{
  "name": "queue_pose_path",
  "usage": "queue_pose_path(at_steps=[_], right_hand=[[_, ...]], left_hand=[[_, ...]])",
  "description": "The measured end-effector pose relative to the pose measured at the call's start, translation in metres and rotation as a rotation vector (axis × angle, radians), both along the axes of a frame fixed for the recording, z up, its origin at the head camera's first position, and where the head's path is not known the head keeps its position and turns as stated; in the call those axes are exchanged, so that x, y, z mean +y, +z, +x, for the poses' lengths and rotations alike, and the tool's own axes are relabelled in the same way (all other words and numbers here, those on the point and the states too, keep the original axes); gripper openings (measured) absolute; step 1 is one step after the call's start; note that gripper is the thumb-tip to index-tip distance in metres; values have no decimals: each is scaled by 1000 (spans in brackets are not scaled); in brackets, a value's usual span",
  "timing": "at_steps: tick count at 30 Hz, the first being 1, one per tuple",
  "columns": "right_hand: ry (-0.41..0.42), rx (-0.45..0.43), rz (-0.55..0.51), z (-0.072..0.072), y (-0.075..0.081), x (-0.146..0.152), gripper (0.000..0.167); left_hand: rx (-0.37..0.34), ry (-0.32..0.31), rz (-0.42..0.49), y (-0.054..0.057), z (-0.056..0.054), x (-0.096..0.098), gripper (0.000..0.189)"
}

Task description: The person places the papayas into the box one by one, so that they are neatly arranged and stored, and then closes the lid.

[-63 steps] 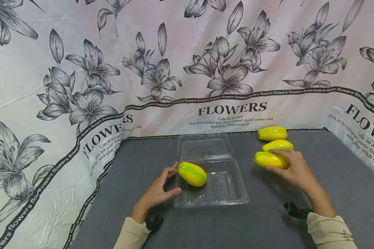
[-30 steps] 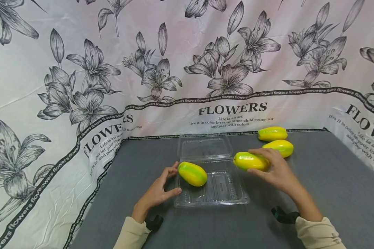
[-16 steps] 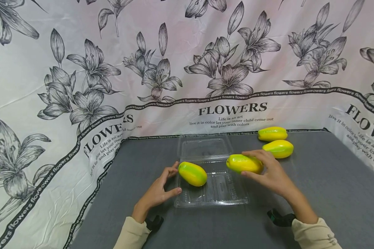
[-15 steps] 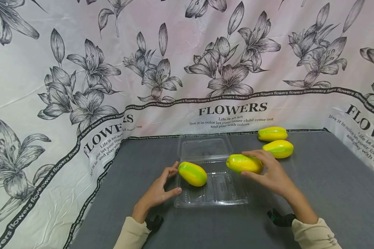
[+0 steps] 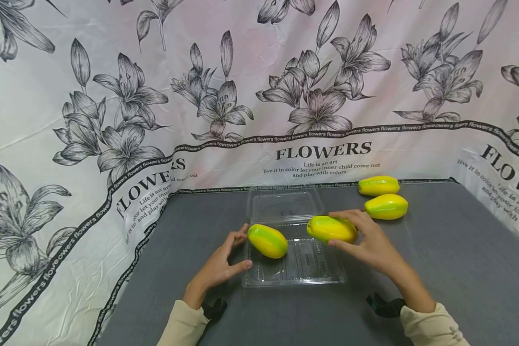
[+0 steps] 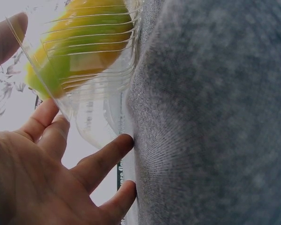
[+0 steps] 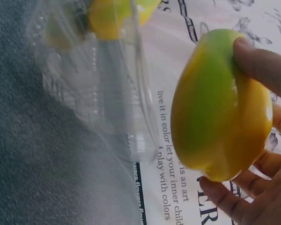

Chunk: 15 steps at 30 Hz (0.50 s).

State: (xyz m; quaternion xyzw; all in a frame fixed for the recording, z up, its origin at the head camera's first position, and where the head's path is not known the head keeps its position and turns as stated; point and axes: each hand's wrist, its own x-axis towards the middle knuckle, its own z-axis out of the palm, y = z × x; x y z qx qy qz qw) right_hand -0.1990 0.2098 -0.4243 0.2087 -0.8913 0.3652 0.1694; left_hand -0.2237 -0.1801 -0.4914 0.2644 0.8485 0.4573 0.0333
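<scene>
A clear plastic clamshell box (image 5: 307, 262) stands on the grey table with its lid (image 5: 283, 204) folded back. One yellow-green papaya (image 5: 268, 241) lies in its left part; the left wrist view shows that papaya (image 6: 91, 47) through the ribbed wall. My left hand (image 5: 216, 265) is at the box's left side, fingers spread, with fingertips (image 6: 49, 108) at the rim and two others on the cloth. My right hand (image 5: 371, 246) holds a second papaya (image 5: 330, 228) between thumb and fingers, raised above the box's right side. In the right wrist view, this papaya (image 7: 215, 108) appears apart from the box.
Two more papayas lie at the back right, one (image 5: 386, 206) nearer and one (image 5: 378, 185) by the cloth wall. A white flower-printed cloth (image 5: 319, 163) hangs behind and along both sides of the table (image 5: 285, 317).
My right hand has lifted the nearest papaya from the group at the right and carried it left to above the box. The left hand has stayed in place.
</scene>
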Motion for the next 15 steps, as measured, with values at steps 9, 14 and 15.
queue_pose_path(at_steps=[9,14,15], right_hand=[[56,-14,-25,2,-6,-13,62],[120,-20,-55,2,-11,-27,61],[134,-23,-62,2,-11,-30,61]], left_hand=[[8,-8,1,0,0,1,58],[10,-7,7,1,1,1,58],[11,-8,8,1,1,1,58]])
